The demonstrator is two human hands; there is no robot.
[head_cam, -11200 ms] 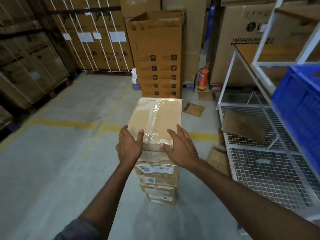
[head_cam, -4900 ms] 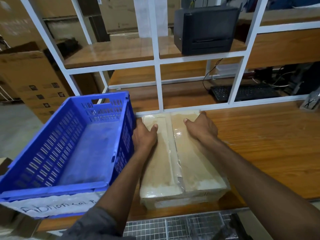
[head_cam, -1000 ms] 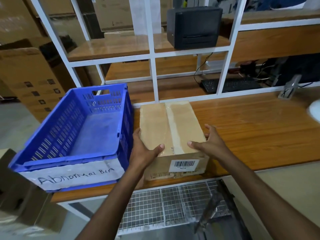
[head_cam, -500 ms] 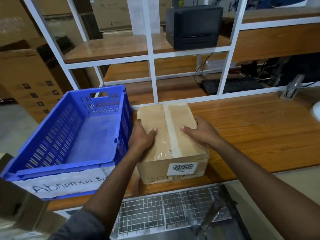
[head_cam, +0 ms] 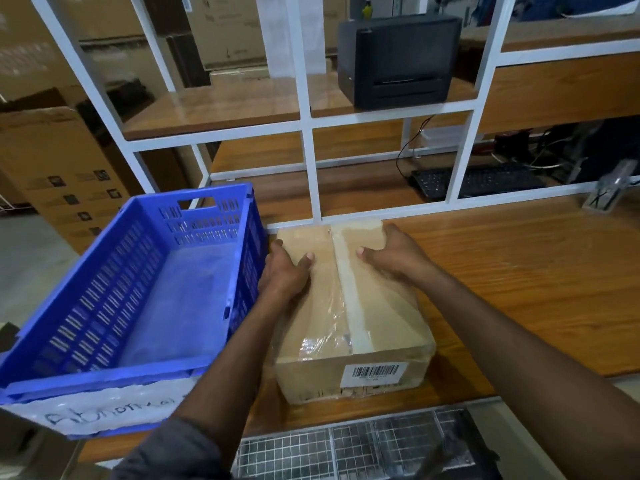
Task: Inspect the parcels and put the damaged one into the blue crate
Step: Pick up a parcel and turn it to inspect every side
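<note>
Head view looks down on a taped cardboard parcel (head_cam: 349,306) lying flat on a wooden workbench (head_cam: 512,278), with both bare hands on its far half. Left hand (head_cam: 285,270) grips the parcel's left edge: its thumb lies across the top face, pointing toward the tape seam, while the other fingers wrap down the left side, out of sight, in the narrow gap next to the blue crate (head_cam: 128,296). Right hand (head_cam: 394,256) mirrors it on the right edge, thumb on top pointing inward, the remaining fingers curled over the far right corner. Both hands are partly closed around the parcel, clasping it between them; the parcel's underside looks to rest on the bench. Between the two thumbs runs a strip of clear tape (head_cam: 346,289) along the top, wrinkled toward the near edge. On the near side face, below the wrists, sits a white barcode label (head_cam: 372,370). Just left of the left-hand knuckles stands the blue crate, with nothing visible inside, its near wall carrying a white handwritten sign (head_cam: 104,408) partly covered by the left forearm. Beyond the fingertips rises a white shelf frame (head_cam: 311,161); a black printer (head_cam: 398,60) sits on an upper shelf, and a black keyboard (head_cam: 478,181) lies behind the frame to the right.
</note>
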